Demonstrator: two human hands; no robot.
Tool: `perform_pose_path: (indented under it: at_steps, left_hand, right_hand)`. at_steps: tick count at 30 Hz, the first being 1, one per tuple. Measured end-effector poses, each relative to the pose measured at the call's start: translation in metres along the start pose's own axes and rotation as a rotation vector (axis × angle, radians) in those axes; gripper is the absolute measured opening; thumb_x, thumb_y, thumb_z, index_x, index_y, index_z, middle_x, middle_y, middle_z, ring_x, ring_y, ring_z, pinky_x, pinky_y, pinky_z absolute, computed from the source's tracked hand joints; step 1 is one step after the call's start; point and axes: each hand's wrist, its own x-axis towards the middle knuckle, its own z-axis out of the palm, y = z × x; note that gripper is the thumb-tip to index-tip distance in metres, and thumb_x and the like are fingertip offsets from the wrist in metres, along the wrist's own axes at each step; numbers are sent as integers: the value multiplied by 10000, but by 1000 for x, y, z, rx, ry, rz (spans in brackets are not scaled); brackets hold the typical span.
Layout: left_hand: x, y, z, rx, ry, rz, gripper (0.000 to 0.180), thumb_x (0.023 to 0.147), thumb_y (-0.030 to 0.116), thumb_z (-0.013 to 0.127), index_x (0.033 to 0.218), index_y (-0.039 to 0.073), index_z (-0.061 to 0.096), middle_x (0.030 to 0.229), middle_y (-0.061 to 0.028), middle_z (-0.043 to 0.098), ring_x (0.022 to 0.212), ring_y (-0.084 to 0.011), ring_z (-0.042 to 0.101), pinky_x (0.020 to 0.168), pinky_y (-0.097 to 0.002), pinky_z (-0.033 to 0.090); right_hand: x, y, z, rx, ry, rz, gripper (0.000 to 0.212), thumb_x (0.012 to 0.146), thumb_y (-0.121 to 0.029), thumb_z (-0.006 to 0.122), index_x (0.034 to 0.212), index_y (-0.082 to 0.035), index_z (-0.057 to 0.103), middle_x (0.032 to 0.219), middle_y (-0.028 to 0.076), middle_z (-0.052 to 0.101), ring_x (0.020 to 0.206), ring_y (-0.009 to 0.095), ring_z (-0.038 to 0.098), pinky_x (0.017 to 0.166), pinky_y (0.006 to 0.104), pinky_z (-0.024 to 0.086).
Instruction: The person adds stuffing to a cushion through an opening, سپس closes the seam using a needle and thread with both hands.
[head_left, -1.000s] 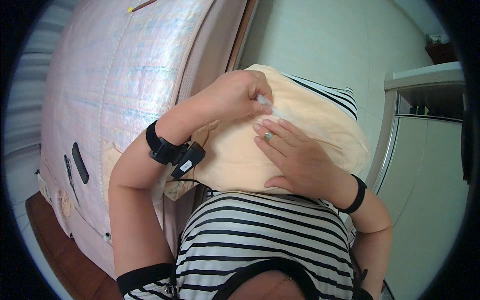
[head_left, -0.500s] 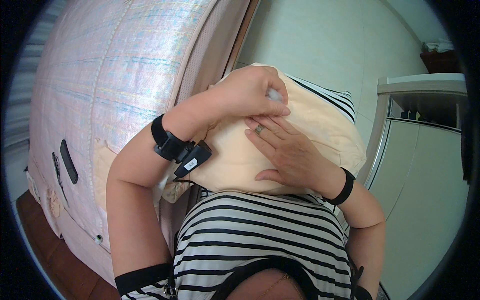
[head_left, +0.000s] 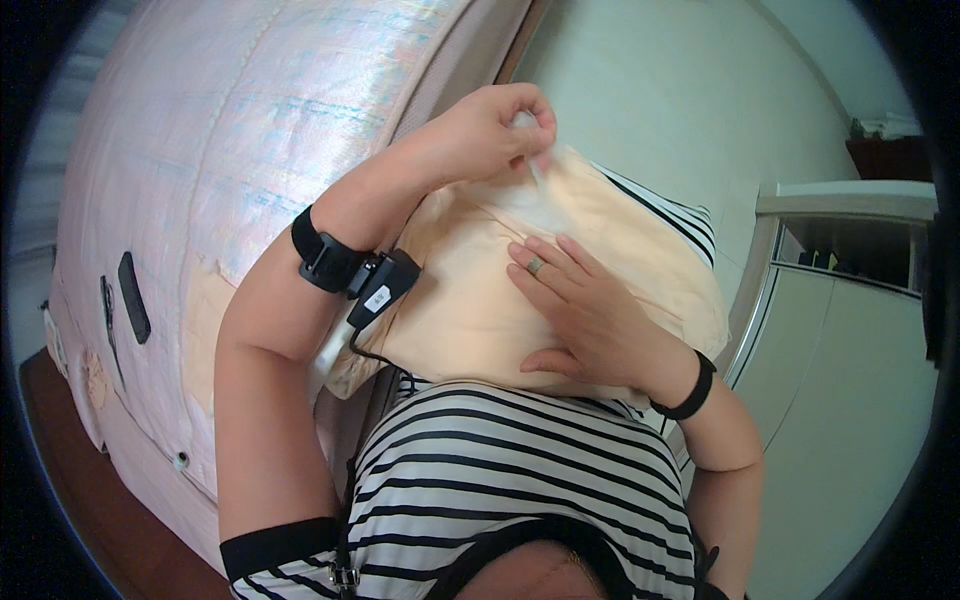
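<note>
Pinching white material (head_left: 524, 119) above cream cushion (head_left: 470, 295), left hand (head_left: 500, 128); right hand (head_left: 588, 318) spread atop.

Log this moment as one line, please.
left hand: holding white wispy material | right hand: laid on cream fabric | person's left: bed, dark oblong object on it

A pink-covered bed (head_left: 240, 170), pale floor (head_left: 670, 110) and light cabinet (head_left: 860, 370) mark a bedroom in a home.
</note>
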Motion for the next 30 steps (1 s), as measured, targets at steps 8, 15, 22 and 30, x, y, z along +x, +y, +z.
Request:
perform_pose_path:
  at_steps: [8, 15, 22, 30]
  left_hand:
    - [-12, -3, 3, 606, -134, 147, 411, 803, 301, 850, 1071, 14, 729, 994, -186, 726, 930, -345, 701, 796, -403, 541]
    - [7, -10, -5, 142, 66, 58, 271, 950, 220, 698, 1091, -10, 677, 882, -119, 747, 758, -230, 679, 699, -360, 538]
    - [-2, -13, -18, 396, 81, 185, 225, 887, 200, 746, 1014, 30, 671, 878, -119, 731, 765, -236, 682, 702, -359, 536]
    - [-10, 3, -13, 996, -225, -65, 342, 747, 193, 793, 1049, 45, 735, 994, -198, 715, 991, -407, 675, 841, -479, 542]
  right_hand:
    - [26, -3, -15, 39, -40, -66, 917, 811, -532, 745, 1446, 63, 457, 1538, 219, 445, 1472, 376, 367, 1254, 491, 233]
    - [34, 10, 9, -41, -20, -68, 876, 817, -539, 742, 1414, 52, 493, 1480, 195, 509, 1442, 343, 408, 1249, 476, 250]
    - [36, 6, 0, -30, -58, -60, 874, 825, -527, 743, 1427, 51, 482, 1482, 198, 507, 1450, 343, 397, 1248, 475, 250]
    - [50, 7, -2, -96, -41, -94, 843, 840, -524, 728, 1404, 63, 511, 1450, 196, 531, 1435, 340, 412, 1244, 467, 262]
